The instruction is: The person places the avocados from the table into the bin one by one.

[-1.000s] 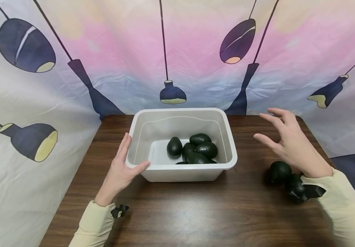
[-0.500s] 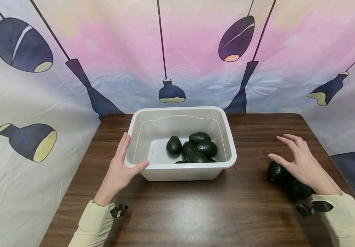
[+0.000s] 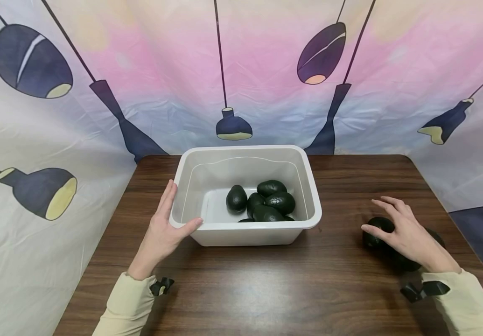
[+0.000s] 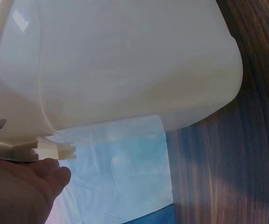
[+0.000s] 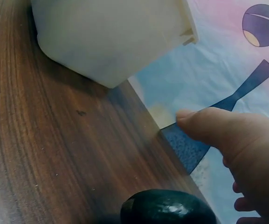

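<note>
Avocado [image 3: 381, 223] on the table [image 3: 329, 289], under the right hand [image 3: 409, 238], whose fingers stand apart and hold nothing; thumb and fingers should meet round its middle. The left hand [image 3: 161, 235], fingers straight, rests against the tub [image 3: 245, 237].

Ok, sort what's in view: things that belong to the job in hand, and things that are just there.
Likely part of the job:
- white bin, left hand at its corner
- avocados inside
- loose avocados by the right hand

Just there:
- wooden table, as support
- lamp-print cloth behind
- black wrist gear
</note>
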`<state>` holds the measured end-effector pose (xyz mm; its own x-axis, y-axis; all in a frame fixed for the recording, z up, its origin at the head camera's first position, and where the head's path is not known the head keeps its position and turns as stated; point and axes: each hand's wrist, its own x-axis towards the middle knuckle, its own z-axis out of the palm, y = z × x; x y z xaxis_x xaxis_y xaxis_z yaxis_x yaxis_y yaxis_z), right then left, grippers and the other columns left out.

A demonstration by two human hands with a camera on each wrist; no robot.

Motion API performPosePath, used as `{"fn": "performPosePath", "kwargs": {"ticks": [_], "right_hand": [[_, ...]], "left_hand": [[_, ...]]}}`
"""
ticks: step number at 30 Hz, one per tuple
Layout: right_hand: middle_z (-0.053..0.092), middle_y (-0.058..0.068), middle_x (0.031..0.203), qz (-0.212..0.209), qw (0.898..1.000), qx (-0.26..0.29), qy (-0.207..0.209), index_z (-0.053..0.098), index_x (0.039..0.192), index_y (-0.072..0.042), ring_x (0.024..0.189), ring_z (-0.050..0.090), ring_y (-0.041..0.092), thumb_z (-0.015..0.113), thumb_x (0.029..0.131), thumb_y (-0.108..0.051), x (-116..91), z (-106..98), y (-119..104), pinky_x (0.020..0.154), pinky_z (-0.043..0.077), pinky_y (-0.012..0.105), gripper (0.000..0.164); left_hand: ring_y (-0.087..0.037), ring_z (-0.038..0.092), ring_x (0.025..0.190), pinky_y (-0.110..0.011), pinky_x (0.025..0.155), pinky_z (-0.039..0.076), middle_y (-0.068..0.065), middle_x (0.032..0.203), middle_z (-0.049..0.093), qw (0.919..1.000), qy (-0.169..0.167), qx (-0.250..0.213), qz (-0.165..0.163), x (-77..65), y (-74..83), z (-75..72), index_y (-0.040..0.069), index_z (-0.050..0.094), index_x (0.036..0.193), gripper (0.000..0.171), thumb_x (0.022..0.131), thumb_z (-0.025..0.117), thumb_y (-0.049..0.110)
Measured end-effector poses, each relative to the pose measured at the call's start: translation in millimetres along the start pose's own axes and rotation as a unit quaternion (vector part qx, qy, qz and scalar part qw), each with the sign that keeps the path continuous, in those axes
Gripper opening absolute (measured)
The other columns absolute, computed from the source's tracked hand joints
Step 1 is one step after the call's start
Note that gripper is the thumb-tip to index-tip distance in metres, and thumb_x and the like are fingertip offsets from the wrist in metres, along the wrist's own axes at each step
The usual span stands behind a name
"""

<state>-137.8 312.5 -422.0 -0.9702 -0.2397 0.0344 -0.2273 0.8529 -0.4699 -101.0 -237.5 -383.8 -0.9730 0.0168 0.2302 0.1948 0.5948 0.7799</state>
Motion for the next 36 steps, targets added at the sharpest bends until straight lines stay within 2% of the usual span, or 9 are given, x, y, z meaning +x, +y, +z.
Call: {"fn": "performPosePath", "kwargs": {"ticks": [10,20,28,36], "right_hand": [[0.018,0.033,0.149,0.005,0.999,-0.006,-0.042,0.035,0.148,-0.002,0.131,0.017,0.055,0.07,0.083,-0.055,0,9,6,0.086,0.03,0.071,0.091],[0.013,0.038,0.148,0.015,0.998,-0.016,-0.06,0.032,0.147,0.003,0.131,0.013,0.06,0.074,0.08,-0.055,1,13,7,0.088,0.027,0.074,0.098],[0.013,0.04,0.147,0.022,0.998,-0.019,-0.061,0.031,0.146,0.007,0.13,0.013,0.061,0.073,0.082,-0.053,2,14,11,0.089,0.027,0.074,0.097],[0.015,0.039,0.146,0.024,0.996,-0.019,-0.078,0.03,0.147,0.007,0.131,0.014,0.06,0.071,0.084,-0.053,4,13,9,0.09,0.028,0.073,0.096]], "left_hand": [[-0.021,0.015,0.146,-0.053,0.11,0.022,0.009,0.161,0.01,1.0,0.0,0.001,-0.003,-0.3,1.5,-1.4,0.011,0.019,0.156,0.101,0.079,0.082,0.031],[-0.023,0.016,0.146,-0.054,0.11,0.023,0.006,0.161,0.011,1.0,-0.003,0.001,-0.006,-0.9,3.3,-1.0,0.011,0.019,0.156,0.1,0.08,0.081,0.031],[-0.022,0.016,0.146,-0.054,0.11,0.023,0.007,0.161,0.011,1.0,-0.001,-0.001,-0.005,-0.9,2.5,-0.9,0.012,0.019,0.156,0.1,0.08,0.081,0.031],[-0.022,0.016,0.146,-0.054,0.11,0.024,0.007,0.161,0.011,1.0,-0.001,-0.001,-0.004,-0.5,3.8,-1.8,0.013,0.02,0.156,0.1,0.08,0.081,0.031]]}}
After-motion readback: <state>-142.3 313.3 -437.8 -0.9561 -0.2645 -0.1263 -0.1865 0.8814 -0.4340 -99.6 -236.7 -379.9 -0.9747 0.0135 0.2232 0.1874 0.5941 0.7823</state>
